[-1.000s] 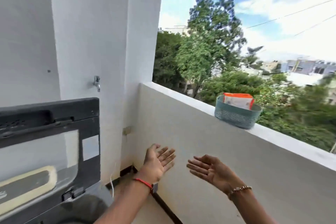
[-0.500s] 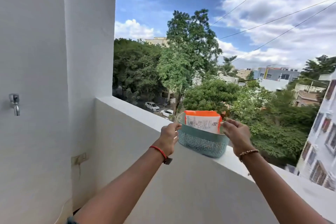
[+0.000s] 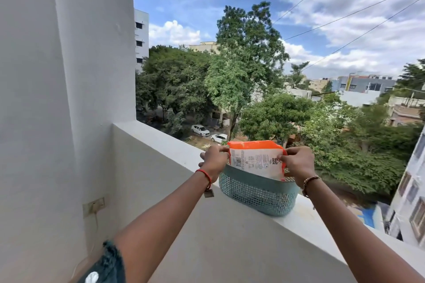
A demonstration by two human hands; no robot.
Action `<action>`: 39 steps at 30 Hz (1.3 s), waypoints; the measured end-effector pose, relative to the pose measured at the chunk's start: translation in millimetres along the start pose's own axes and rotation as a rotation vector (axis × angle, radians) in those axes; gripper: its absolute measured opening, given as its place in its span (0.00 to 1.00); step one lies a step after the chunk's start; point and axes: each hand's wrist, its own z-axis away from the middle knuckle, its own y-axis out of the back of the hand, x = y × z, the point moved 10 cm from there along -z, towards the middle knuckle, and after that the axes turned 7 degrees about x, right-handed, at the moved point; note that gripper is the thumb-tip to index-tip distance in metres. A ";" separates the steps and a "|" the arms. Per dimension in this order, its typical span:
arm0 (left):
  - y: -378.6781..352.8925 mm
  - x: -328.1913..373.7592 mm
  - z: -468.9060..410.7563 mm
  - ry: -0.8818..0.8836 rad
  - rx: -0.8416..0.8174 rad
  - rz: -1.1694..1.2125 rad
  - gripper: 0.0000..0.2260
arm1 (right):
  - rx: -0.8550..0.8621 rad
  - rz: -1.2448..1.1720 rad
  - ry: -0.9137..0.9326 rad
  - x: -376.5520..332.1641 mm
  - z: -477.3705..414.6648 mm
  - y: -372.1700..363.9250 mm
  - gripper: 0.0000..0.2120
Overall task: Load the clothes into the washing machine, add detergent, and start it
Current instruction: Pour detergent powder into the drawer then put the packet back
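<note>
An orange and white detergent packet (image 3: 256, 159) stands upright in a teal mesh basket (image 3: 257, 193) on top of the balcony parapet. My left hand (image 3: 213, 161) pinches the packet's upper left corner. At its right edge, my right hand (image 3: 297, 162) grips the packet. Its lower part is hidden inside the basket. The washing machine is out of view.
The white parapet ledge (image 3: 161, 138) runs from the left pillar (image 3: 92, 76) to the lower right, with a drop to trees and a street beyond. A wall socket (image 3: 94, 205) with a cable sits low on the wall at left.
My view swung up and right, away from the washing machine. Both hands rose from open in the air to the basket's rim, then closed on the detergent packet's top corners.
</note>
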 end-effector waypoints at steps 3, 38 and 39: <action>1.7 3.2 -5.1 0.011 0.014 0.040 0.09 | 0.065 -0.072 0.067 -18.2 1.1 9.5 0.02; 571.5 -314.0 566.4 0.531 0.713 0.591 0.06 | -1.315 -0.343 -0.163 -72.9 749.2 -187.6 0.25; 575.1 -322.8 575.4 0.550 0.732 0.613 0.06 | -1.341 -0.309 -0.208 -57.3 763.7 -191.1 0.36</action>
